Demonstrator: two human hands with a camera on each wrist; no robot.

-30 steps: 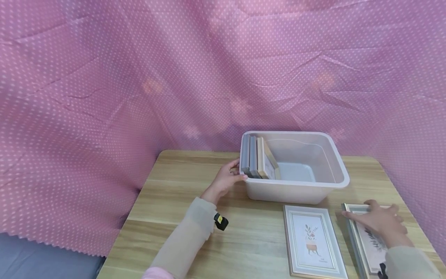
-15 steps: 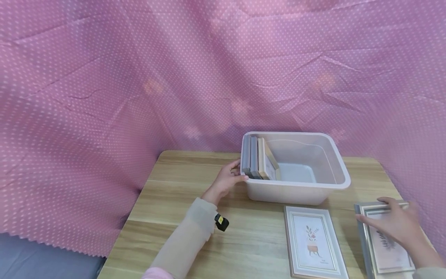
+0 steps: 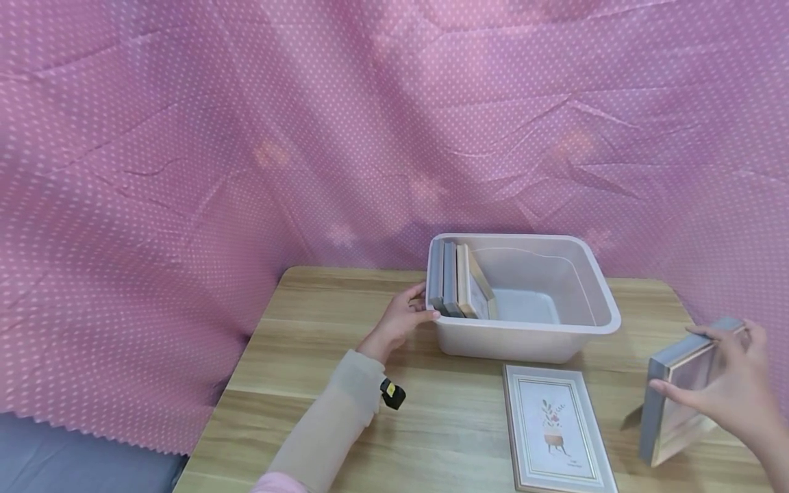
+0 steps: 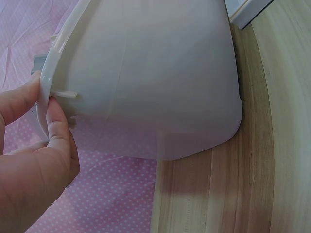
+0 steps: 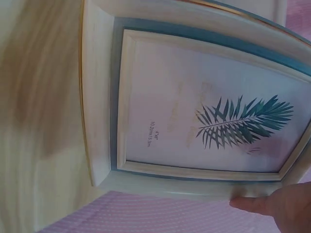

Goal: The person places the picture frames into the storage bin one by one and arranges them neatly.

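Note:
My left hand [image 3: 397,318] pinches the left front corner of a white plastic bin [image 3: 511,342], thumb over the rim and fingers outside, as the left wrist view also shows. Upright inside the bin's left end stand several picture frames [image 3: 464,281], grey and pale wood. At the right, my right hand [image 3: 733,387] grips a picture frame [image 3: 658,418] by its edges, tilted up on its side. In the right wrist view that picture frame [image 5: 160,107] has a dark green leaf print and a thumb on its border. Another picture frame [image 3: 555,428], with a potted plant print, lies flat before the bin.
A wood-grain table [image 3: 308,342] bears everything. Pink dotted cloth [image 3: 308,137] hangs behind it and along both sides. The bin's right part shows its bare floor [image 3: 524,305].
My right hand has lifted the leaf-print picture frame from lying flat and tipped it up on its side, moving slightly right. My left hand and the bin stay nearly where they were.

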